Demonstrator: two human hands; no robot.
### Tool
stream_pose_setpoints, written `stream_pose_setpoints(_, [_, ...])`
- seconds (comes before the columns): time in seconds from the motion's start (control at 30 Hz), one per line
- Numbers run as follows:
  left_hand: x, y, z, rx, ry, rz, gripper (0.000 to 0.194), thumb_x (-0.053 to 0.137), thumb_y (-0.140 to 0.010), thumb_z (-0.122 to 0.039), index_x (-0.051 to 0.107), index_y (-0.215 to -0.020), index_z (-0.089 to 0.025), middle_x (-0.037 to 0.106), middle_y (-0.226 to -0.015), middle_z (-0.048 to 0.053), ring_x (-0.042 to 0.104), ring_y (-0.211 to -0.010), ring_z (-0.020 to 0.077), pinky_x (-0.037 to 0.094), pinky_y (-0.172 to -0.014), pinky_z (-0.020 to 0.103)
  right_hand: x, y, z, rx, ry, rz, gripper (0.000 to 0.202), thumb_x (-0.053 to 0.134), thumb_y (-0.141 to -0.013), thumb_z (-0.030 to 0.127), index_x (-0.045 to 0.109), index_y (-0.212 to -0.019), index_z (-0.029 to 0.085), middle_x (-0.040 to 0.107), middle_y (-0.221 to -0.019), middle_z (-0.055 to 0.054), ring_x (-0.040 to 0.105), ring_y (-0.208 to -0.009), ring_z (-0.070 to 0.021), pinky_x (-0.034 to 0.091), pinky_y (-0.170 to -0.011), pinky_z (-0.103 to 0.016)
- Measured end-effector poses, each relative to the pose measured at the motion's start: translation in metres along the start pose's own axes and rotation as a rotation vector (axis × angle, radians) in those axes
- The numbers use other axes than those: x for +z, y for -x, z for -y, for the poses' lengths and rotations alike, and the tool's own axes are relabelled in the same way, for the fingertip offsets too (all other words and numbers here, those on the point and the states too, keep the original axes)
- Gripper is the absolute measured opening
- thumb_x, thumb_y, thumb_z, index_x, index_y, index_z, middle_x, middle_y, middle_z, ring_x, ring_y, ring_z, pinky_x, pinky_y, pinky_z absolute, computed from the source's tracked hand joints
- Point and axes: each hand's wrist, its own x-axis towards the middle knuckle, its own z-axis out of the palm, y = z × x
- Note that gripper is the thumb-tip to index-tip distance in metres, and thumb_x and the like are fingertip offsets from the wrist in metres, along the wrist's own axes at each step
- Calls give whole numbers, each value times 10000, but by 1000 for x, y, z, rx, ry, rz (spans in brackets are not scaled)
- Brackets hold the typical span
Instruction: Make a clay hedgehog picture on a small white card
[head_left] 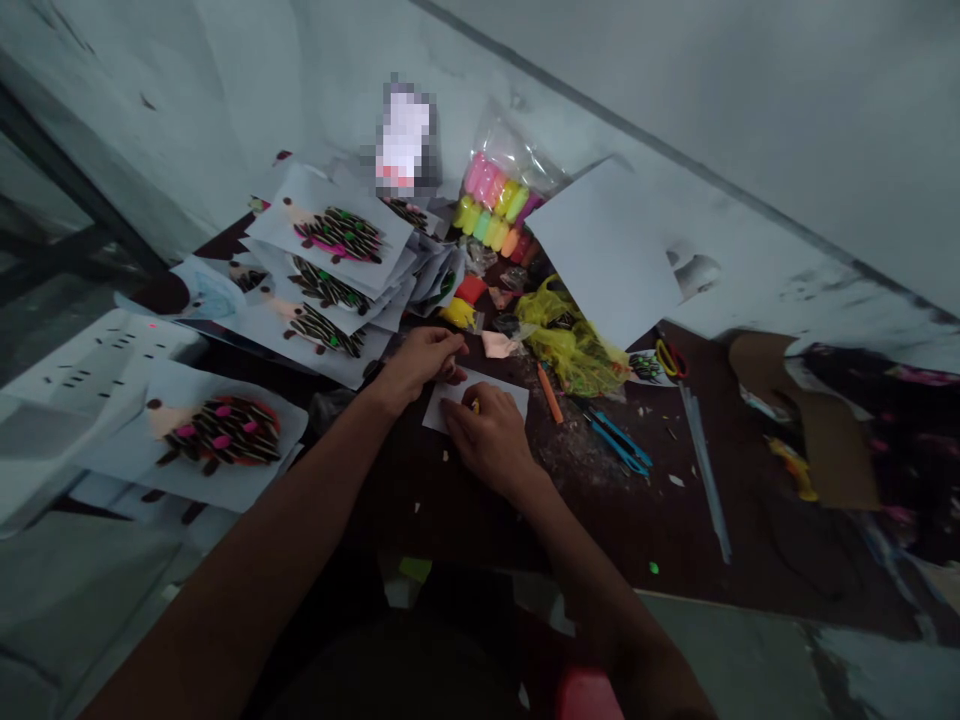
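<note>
A small white card (514,396) lies on the dark table under my hands. My right hand (491,435) rests over it with curled fingers, and a tiny yellow piece (475,405) shows at the fingertips. My left hand (421,362) is at the card's upper left edge, its fingers pinched together; what they hold is too small and dark to make out. Just beyond the hands are a yellow clay lump (457,313), a red clay lump (471,290) and a pale pink clay piece (496,344). An orange stick (550,393) lies right of the card.
Stacked hedgehog pictures (341,235) stand at the left, with another hedgehog picture (217,430) nearer. Behind are a bag of coloured clay (495,205) and a large white sheet (607,250). Rightward lie a yellow plastic bag (574,350), blue cutter (619,440), scissors (670,360) and clear strips (705,470).
</note>
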Motion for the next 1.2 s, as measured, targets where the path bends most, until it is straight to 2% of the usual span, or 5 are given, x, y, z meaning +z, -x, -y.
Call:
stream_pose_setpoints(0.33, [7,5,-7,-66,-16,-64,308,524,-971,-132,566,-667,-158,419,-372,-76,618,-451,123,467,-540,194,3,8,-2,85,-55,-90,290,477,-1026,314,714,-1161,217,621,-1000,-100,540,-907,-219,391,-797,-367])
stream_pose_setpoints(0.57, [9,6,-8,-80,-33,-87,333,500,-983,-137,561,-657,-165,405,-355,-74,623,-452,131,444,-505,185,2,5,4,40,-3,8,279,524,-1000,323,706,-1182,215,611,-1021,-106,513,-932,-244,372,-795,-376])
stream_pose_setpoints(0.97, [9,5,-6,-74,-96,-90,310,495,-975,-128,547,-672,-170,392,-364,-86,653,-485,126,435,-511,164,-2,4,8,46,-8,29,272,546,-994,355,703,-1184,240,600,-1095,-97,517,-985,-226,363,-885,-380])
stream_pose_setpoints(1.1, [8,5,-6,-79,-74,-73,298,491,-982,-130,547,-692,-170,401,-374,-86,649,-483,127,451,-525,173,-4,5,-3,93,-31,-65,278,543,-995,306,699,-1215,239,610,-1072,-94,538,-990,-219,366,-872,-375])
stream_pose_setpoints(1.2, [8,5,-8,-96,-53,-75,298,495,-988,-135,544,-696,-171,403,-373,-89,640,-467,126,487,-543,185,-3,8,-20,195,23,-141,226,536,-988,258,752,-1035,209,620,-1023,-95,548,-947,-217,376,-829,-364])
